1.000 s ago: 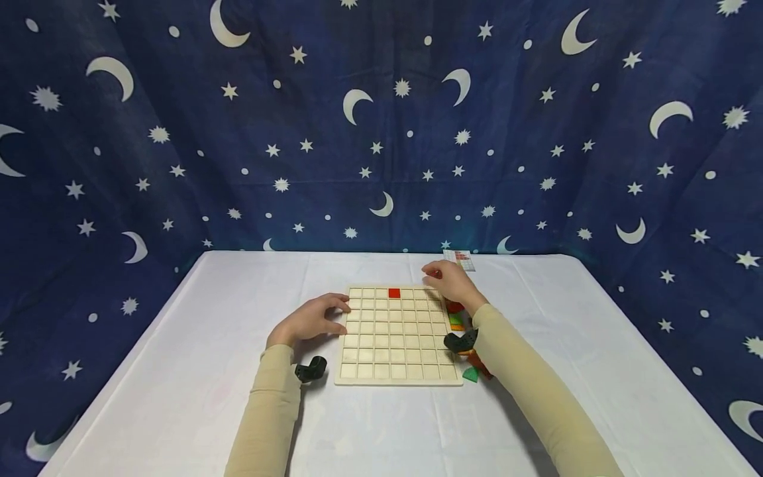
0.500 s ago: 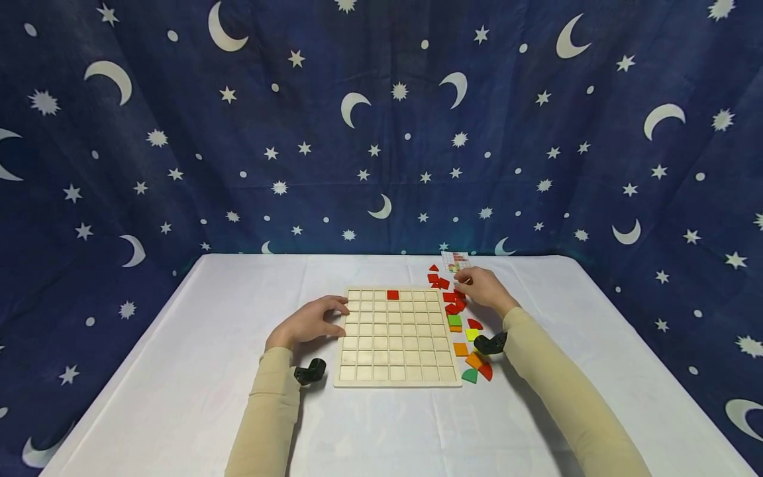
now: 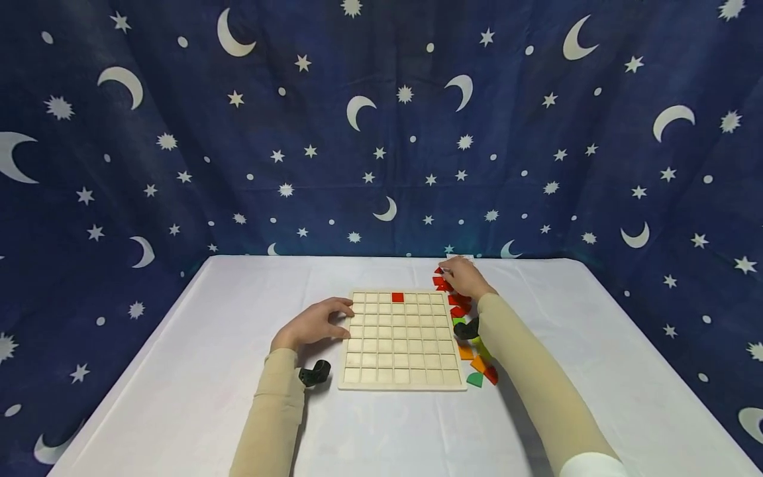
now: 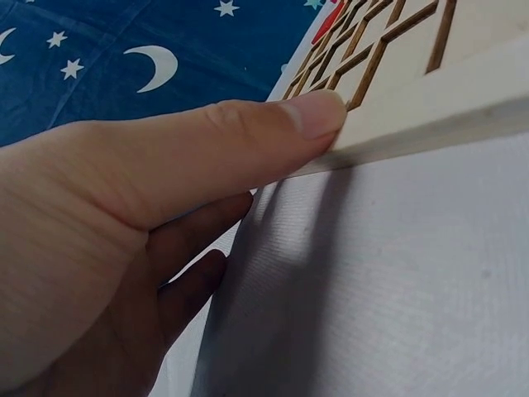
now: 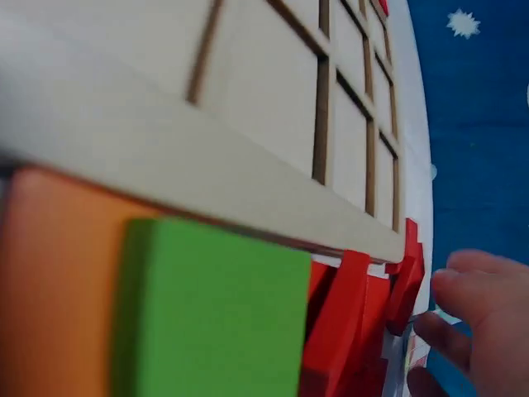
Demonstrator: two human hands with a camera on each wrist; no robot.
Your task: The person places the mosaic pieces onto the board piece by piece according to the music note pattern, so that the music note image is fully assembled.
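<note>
A cream wooden grid board (image 3: pixel 402 385) lies flat on the table, with one red square (image 3: pixel 397 297) in its far row. Along its left edge rests my left hand (image 3: pixel 312 323). In the left wrist view the thumb (image 4: pixel 318 116) touches the board's rim, with the other fingers loosely bent below. My right hand (image 3: pixel 467 278) reaches past the board's far right corner. Its fingertips are close to a small red triangle (image 3: pixel 438 270) and other red pieces (image 3: pixel 439 281). The right wrist view shows that hand's thumb (image 5: pixel 459 289) beside red pieces (image 5: pixel 405 289), with nothing visible in its grasp.
Loose pieces line the board's right side: a green block (image 5: pixel 223 314), an orange square (image 3: pixel 465 352), a green quarter-circle (image 3: pixel 475 379) and several more. Behind the right hand a printed card (image 3: pixel 467 257) is mostly covered. A starry blue curtain (image 3: pixel 334 132) hangs behind the table.
My right hand moved right from over the board's far corner, uncovering the red pieces, then came back left and forward to the far ones. My left hand stays at the board's edge.
</note>
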